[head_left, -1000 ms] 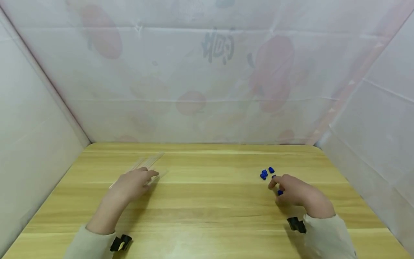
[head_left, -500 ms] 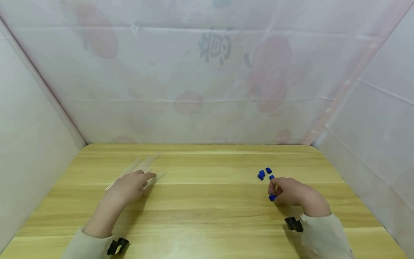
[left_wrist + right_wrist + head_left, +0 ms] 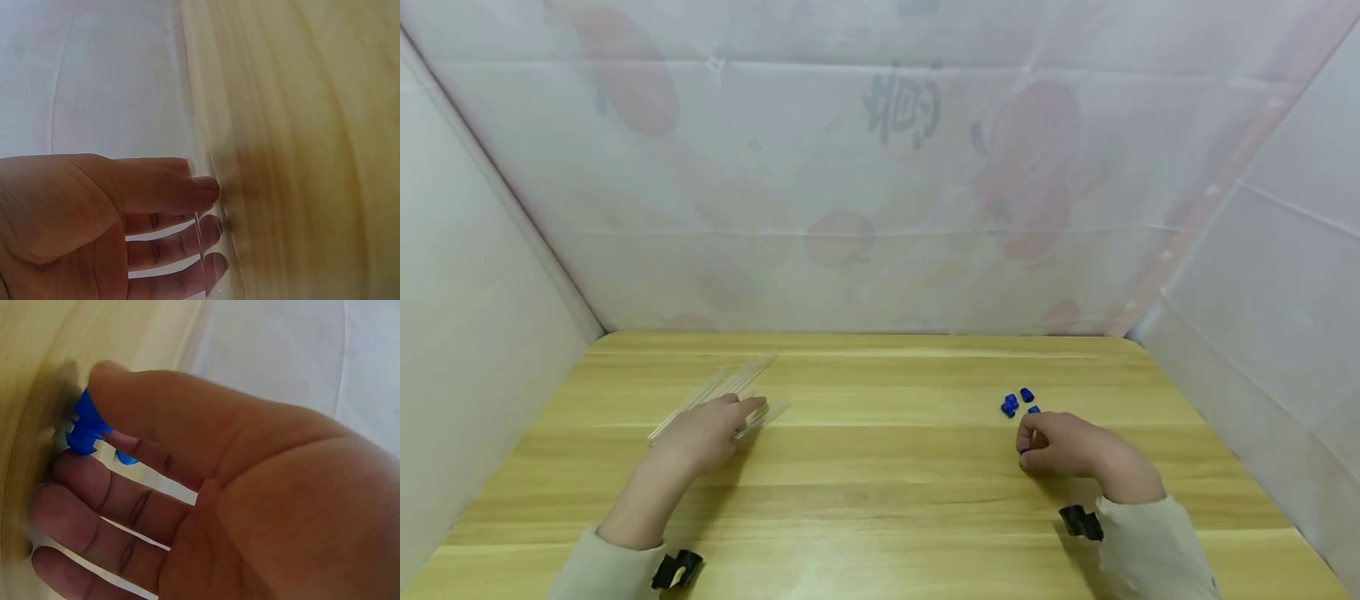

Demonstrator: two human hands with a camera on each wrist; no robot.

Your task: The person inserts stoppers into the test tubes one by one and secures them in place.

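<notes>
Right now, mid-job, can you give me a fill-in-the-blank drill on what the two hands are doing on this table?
1. The right hand pinches a small piece coloured ____.
2. The left hand rests its fingers on a bundle of clear ____.
3. The loose blue pieces lie on the wooden table just beyond the ____ hand.

Missing words: blue; sticks; right

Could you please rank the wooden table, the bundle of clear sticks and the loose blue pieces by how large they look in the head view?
1. wooden table
2. clear sticks, a long bundle under the left hand
3. loose blue pieces, a tiny cluster beyond the right hand
</notes>
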